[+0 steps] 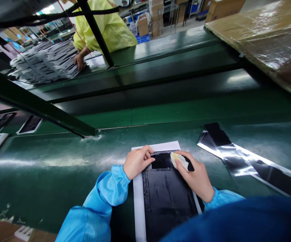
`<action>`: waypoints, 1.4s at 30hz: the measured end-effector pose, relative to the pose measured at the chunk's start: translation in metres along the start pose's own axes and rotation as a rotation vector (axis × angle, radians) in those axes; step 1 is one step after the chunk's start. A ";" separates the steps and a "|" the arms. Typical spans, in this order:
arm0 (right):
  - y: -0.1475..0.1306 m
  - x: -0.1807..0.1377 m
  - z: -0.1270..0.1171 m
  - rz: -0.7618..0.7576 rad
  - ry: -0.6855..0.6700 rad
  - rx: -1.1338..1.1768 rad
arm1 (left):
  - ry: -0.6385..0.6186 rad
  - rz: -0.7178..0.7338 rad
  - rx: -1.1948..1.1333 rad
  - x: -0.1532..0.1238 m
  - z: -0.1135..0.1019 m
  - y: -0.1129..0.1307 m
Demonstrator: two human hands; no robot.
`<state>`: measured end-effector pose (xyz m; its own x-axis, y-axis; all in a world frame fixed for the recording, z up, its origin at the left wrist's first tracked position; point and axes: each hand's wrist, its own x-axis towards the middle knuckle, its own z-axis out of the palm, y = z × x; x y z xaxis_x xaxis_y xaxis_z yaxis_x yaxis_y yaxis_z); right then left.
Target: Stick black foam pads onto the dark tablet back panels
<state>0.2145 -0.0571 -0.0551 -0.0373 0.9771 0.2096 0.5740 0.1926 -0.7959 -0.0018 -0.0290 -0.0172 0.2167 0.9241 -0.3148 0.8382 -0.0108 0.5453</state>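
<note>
A flat black panel [167, 196] lies on a white sheet [138, 198] on the green bench right in front of me. My left hand [136, 162] is curled, its fingertips pressing on the panel's top left corner. My right hand [196, 176] pinches a small yellowish-white wiping cloth [178, 160] against the panel's top edge. Both arms wear light blue sleeves.
Shiny black film strips [238, 158] lie on the bench to the right. Across the green conveyor [160, 111], a person in a yellow coat [107, 27] touches a pile of grey bags [47, 62]. Dark panels [29, 124] lie at the left. A wrapped cardboard box [268, 37] sits at the right.
</note>
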 end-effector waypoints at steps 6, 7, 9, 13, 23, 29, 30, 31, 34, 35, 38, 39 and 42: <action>-0.002 -0.001 -0.001 0.008 -0.005 0.010 | -0.008 0.008 0.042 0.000 0.001 0.001; -0.002 -0.001 -0.001 0.010 -0.006 0.010 | -0.012 0.007 0.043 0.000 0.001 0.001; -0.001 -0.001 -0.001 0.010 -0.005 0.011 | -0.017 0.004 0.047 0.000 0.000 0.002; 0.000 -0.001 -0.001 0.009 -0.005 0.014 | -0.012 0.006 0.076 -0.001 0.000 0.004; 0.000 -0.002 0.000 0.022 -0.009 0.006 | 0.005 0.022 0.119 -0.002 0.003 0.005; -0.003 0.000 -0.001 0.030 -0.008 0.004 | 0.018 0.042 0.139 -0.003 0.005 0.003; -0.003 0.000 -0.001 0.029 -0.010 0.003 | 0.020 0.045 0.150 -0.003 0.006 0.003; -0.003 0.000 -0.001 0.027 -0.010 0.002 | 0.022 0.047 0.164 -0.004 0.006 0.003; -0.001 -0.001 0.000 0.017 -0.010 -0.001 | 0.026 0.078 0.227 -0.005 0.007 0.006; 0.000 -0.001 0.000 0.014 -0.010 -0.001 | 0.027 0.102 0.256 -0.005 0.006 0.008; 0.002 -0.002 0.000 0.008 -0.013 -0.005 | 0.069 0.165 0.389 -0.007 0.003 0.011; 0.002 -0.002 0.000 0.006 -0.013 -0.006 | 0.098 0.166 0.440 -0.008 0.001 0.011; 0.001 -0.002 -0.001 0.001 -0.008 -0.007 | 0.155 0.224 0.533 -0.014 0.001 0.006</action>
<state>0.2161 -0.0588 -0.0557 -0.0433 0.9780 0.2042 0.5799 0.1911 -0.7920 0.0011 -0.0426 -0.0100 0.3752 0.9217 -0.0986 0.9247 -0.3649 0.1083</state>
